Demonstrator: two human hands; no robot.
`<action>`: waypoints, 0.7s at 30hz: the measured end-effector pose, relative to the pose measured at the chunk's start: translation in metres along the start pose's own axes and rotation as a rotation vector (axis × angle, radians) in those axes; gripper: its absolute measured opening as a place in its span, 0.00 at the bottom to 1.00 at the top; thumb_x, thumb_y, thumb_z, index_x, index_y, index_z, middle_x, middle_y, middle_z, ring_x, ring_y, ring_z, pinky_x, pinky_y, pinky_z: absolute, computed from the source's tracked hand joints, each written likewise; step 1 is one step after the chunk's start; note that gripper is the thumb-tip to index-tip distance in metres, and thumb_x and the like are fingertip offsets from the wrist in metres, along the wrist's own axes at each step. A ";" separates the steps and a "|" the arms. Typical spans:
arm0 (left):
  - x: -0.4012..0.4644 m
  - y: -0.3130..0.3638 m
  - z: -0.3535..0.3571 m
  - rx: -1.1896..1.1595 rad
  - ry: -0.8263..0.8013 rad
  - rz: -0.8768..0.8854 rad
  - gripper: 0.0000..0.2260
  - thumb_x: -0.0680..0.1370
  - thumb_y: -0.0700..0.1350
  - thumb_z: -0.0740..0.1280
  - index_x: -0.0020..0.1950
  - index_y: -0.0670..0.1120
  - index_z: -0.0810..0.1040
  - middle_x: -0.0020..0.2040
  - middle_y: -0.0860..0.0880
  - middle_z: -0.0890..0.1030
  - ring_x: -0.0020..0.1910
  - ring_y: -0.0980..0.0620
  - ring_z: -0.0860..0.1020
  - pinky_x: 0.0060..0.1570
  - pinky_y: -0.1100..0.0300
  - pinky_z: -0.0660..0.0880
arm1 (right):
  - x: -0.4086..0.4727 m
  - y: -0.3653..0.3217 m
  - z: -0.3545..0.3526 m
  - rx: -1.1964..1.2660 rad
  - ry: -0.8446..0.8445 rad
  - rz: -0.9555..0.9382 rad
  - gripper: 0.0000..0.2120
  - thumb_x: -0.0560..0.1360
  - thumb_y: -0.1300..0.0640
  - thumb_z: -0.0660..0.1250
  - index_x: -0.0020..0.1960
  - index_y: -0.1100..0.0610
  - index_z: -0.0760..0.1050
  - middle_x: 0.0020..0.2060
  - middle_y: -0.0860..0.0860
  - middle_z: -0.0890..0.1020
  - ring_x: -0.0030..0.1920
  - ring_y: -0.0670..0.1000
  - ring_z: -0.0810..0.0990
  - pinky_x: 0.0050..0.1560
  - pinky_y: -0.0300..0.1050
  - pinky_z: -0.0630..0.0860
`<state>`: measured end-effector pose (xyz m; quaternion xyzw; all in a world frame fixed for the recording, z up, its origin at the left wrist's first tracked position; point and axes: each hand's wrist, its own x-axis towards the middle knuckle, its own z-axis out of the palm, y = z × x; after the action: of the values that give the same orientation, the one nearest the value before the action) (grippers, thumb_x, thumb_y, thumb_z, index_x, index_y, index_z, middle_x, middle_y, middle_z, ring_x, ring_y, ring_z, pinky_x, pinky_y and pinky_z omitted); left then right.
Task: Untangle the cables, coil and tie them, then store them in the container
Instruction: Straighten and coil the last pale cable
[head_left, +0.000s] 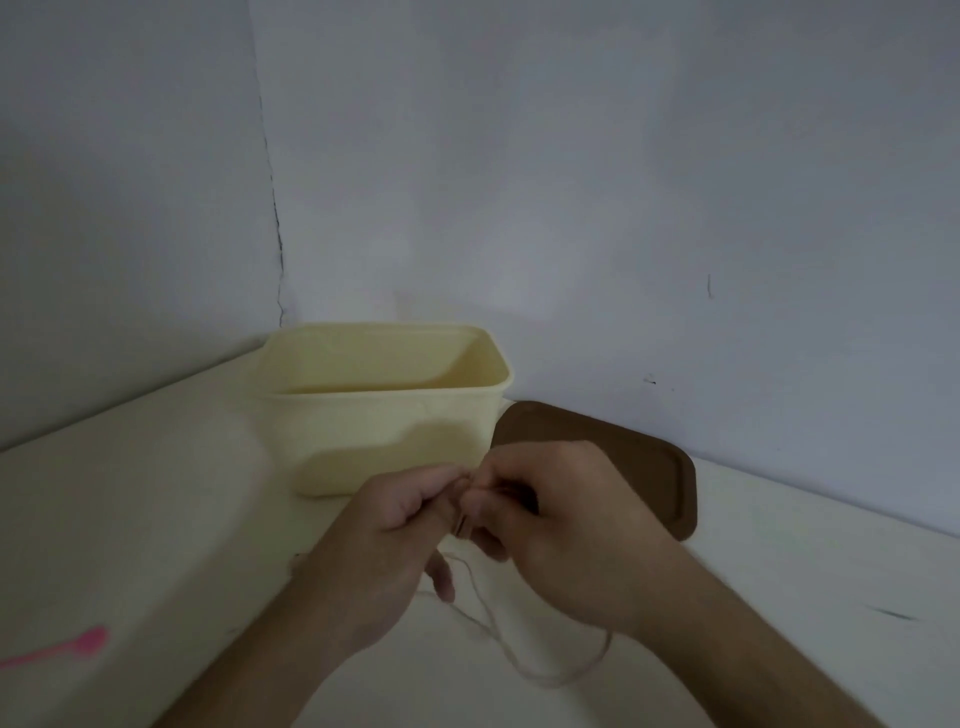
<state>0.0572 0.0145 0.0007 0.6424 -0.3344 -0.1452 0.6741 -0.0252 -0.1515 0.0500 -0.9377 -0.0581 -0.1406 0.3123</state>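
Note:
My left hand (395, 525) and my right hand (561, 525) meet in front of the pale yellow container (384, 415). Both pinch a thin pale cable (545, 675) between thumb and fingers at the same spot. From that pinch the cable hangs down and loops over the white table to the lower right, under my right wrist. The open container stands against the wall; no cable shows in the part of its inside that I can see. The scene is dim and the part of the cable inside my fingers is hidden.
A brown lid (649, 467) lies flat to the right of the container, behind my right hand. A pink plastic item (78, 644) lies at the left edge of the white table (156, 519). Grey walls close the back and the left.

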 end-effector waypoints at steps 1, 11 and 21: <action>-0.001 0.001 0.000 -0.035 -0.056 -0.024 0.13 0.81 0.45 0.62 0.50 0.46 0.87 0.41 0.44 0.86 0.40 0.47 0.84 0.27 0.57 0.74 | 0.000 0.001 -0.004 0.031 0.034 0.002 0.12 0.81 0.54 0.71 0.39 0.50 0.79 0.32 0.44 0.83 0.34 0.46 0.81 0.37 0.44 0.78; -0.006 0.011 -0.008 -0.506 -0.168 -0.015 0.17 0.76 0.51 0.76 0.55 0.38 0.86 0.44 0.39 0.85 0.39 0.46 0.85 0.27 0.61 0.74 | 0.004 0.016 0.012 0.228 0.046 0.048 0.16 0.86 0.53 0.63 0.40 0.52 0.78 0.35 0.49 0.82 0.39 0.49 0.81 0.47 0.58 0.80; 0.003 0.003 -0.006 -0.015 0.269 0.100 0.10 0.83 0.38 0.66 0.58 0.47 0.86 0.52 0.48 0.89 0.51 0.50 0.87 0.33 0.56 0.82 | -0.001 -0.002 0.013 -0.046 -0.114 -0.002 0.10 0.84 0.57 0.65 0.46 0.50 0.80 0.33 0.40 0.77 0.34 0.42 0.75 0.34 0.35 0.68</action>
<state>0.0619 0.0177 0.0049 0.6334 -0.2715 -0.0262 0.7242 -0.0236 -0.1422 0.0408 -0.9510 -0.0736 -0.0887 0.2868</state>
